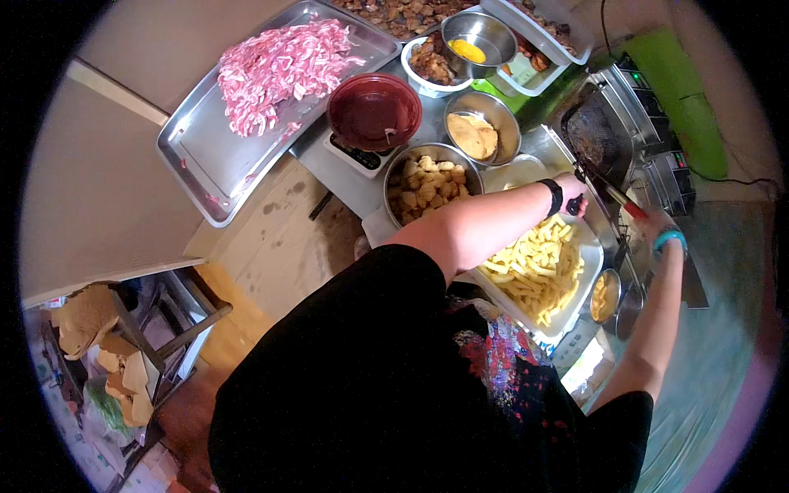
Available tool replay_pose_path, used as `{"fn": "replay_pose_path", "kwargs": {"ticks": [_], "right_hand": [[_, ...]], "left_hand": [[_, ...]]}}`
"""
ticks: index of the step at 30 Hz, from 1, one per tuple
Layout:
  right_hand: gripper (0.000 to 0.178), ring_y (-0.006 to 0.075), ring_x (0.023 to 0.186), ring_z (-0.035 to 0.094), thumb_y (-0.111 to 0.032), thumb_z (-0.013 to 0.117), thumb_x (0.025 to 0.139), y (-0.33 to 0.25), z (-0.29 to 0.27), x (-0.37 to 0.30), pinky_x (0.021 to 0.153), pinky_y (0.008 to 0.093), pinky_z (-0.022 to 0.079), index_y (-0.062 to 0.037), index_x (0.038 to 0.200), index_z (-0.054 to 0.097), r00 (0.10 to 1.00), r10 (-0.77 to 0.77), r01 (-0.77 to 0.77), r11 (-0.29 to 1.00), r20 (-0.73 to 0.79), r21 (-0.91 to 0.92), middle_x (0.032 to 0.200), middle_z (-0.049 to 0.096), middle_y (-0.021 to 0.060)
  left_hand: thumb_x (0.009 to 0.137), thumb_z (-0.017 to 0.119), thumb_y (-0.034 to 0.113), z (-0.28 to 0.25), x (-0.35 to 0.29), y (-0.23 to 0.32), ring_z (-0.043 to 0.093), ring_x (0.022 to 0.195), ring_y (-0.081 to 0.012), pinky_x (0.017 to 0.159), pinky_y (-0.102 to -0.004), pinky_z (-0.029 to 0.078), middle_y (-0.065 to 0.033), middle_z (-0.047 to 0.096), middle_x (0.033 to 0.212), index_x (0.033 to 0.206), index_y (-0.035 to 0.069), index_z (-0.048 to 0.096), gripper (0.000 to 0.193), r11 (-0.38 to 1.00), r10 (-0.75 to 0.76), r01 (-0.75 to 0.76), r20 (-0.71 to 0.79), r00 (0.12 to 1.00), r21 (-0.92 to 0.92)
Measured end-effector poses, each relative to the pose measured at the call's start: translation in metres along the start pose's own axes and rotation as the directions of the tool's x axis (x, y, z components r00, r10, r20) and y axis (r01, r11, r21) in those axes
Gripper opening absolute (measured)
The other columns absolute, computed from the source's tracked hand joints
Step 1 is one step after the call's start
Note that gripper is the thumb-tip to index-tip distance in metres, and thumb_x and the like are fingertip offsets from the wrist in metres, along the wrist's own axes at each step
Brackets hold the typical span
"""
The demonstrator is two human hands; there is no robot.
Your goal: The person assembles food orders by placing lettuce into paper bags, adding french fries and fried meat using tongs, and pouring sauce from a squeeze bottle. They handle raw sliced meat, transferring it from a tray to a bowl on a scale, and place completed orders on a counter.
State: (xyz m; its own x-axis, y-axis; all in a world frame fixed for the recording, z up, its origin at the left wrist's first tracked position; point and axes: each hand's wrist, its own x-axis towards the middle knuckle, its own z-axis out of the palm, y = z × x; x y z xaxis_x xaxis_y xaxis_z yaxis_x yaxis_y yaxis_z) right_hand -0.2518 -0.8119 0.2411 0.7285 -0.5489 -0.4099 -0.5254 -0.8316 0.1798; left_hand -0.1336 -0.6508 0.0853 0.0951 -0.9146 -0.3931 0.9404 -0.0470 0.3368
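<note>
My left hand [573,193], with a black band at the wrist, is closed over the tray of fries [538,275]. Something small and black shows at its fingers; I cannot make out its kind. My right hand [654,223], a teal band at its wrist, is closed on a red-handled tool [633,209]. The tool's metal shaft slants toward the fryer [588,131], where its far end is hard to make out. Pale fries fill the tray below my left forearm. A small metal bowl of yellow pieces [605,297] stands beside the tray.
A steel tray [193,177] of pink sliced meat lies at the upper left. Nearby are a dark red bowl [374,111] on a scale [359,154], a bowl of browned chunks [427,181] and a bowl of yellowish food [474,135]. Boxes [131,370] fill a lower-left rack.
</note>
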Motion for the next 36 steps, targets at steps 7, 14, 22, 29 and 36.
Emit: {"fn": "replay_pose_path", "kwargs": {"ticks": [7,14,22,29,36], "right_hand": [[0.034,0.0316,0.088,0.057,-0.030,0.056,0.068,-0.016,0.032,0.053,0.074,0.0393,0.045,-0.0043,0.090,0.060,0.971,0.161,-0.184,0.976,-0.178,-0.117,0.091,0.058,0.0201],[0.037,0.0304,0.083,0.058,-0.032,0.057,0.064,-0.050,0.047,0.064,0.072,0.0389,0.045,-0.0034,0.087,0.061,0.978,0.094,-0.117,0.987,-0.188,-0.114,0.089,0.060,0.0179],[0.037,0.0326,0.087,0.056,-0.028,0.052,0.067,-0.049,0.036,0.040,0.076,0.0397,0.044,-0.0022,0.091,0.060,0.980,0.123,-0.130,0.991,-0.158,-0.038,0.092,0.059,0.0192],[0.033,0.0308,0.084,0.057,-0.025,0.056,0.068,-0.025,-0.038,-0.028,0.073,0.0368,0.045,-0.0056,0.094,0.059,0.991,0.088,-0.086,0.996,-0.100,0.021,0.088,0.060,0.0180],[0.029,0.0312,0.085,0.057,-0.026,0.050,0.072,-0.023,-0.029,-0.022,0.075,0.0372,0.046,-0.0046,0.088,0.062,0.984,0.017,-0.058,0.972,-0.179,-0.226,0.088,0.059,0.0189]], "left_hand": [[0.086,0.042,0.011,-0.007,-0.017,0.002,0.044,0.047,-0.0173,0.041,-0.0309,0.040,-0.0072,0.044,0.058,0.079,0.005,0.040,0.010,0.996,-0.015,0.014,0.009,1.000,0.089],[0.083,0.041,0.007,-0.012,-0.023,0.009,0.046,0.045,-0.0198,0.041,-0.0346,0.042,-0.0086,0.046,0.059,0.079,0.004,0.040,0.005,0.998,-0.019,0.017,0.025,1.000,0.055],[0.088,0.041,0.012,-0.003,-0.041,-0.002,0.044,0.048,-0.0154,0.040,-0.0282,0.038,-0.0038,0.045,0.060,0.091,0.007,0.039,0.005,0.971,0.043,-0.061,0.079,0.996,0.230],[0.090,0.038,0.018,-0.025,-0.065,-0.021,0.042,0.044,-0.0117,0.040,-0.0261,0.038,-0.0019,0.044,0.063,0.102,0.010,0.039,0.014,0.953,0.074,-0.100,0.100,0.992,0.285],[0.090,0.037,0.017,-0.026,-0.071,-0.023,0.039,0.044,-0.0111,0.040,-0.0255,0.037,-0.0021,0.044,0.063,0.104,0.009,0.036,0.016,0.952,0.079,-0.108,0.113,0.990,0.287]]}}
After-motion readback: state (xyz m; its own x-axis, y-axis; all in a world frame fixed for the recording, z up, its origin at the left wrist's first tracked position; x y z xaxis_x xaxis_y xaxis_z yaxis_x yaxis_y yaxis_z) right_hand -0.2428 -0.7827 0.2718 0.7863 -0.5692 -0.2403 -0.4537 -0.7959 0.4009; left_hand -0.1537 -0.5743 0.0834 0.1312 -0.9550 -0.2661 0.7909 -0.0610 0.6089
